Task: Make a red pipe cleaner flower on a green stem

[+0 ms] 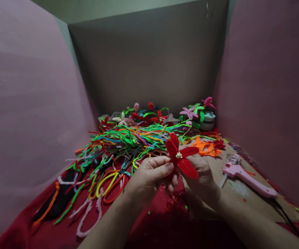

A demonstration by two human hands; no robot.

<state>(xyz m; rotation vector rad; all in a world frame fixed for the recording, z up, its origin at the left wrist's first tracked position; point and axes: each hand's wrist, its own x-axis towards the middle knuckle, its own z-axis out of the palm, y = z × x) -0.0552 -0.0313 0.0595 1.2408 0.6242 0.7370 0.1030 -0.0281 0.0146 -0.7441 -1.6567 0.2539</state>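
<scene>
A red pipe-cleaner flower (182,164) with pale yellow stamens at its centre is held up in the middle of the head view. My left hand (156,173) is closed, thumb and fingers pinching the flower at its lower left side. Behind the right-hand petals, my right hand (204,176) is closed around the back of the flower, its fingertips largely hidden. Just beyond both hands spreads a big heap of coloured pipe cleaners (136,136). Scissors (113,183) with yellow and red handles lie left of my left hand.
A pink glue gun (250,180) rests on a cardboard sheet (266,207) at right, its cord running off lower right. Orange pipe-cleaner pieces (204,147) lie behind my right hand. Finished flowers (157,116) and a white pot (208,121) stand at the back. Pink walls flank the red cloth (35,224).
</scene>
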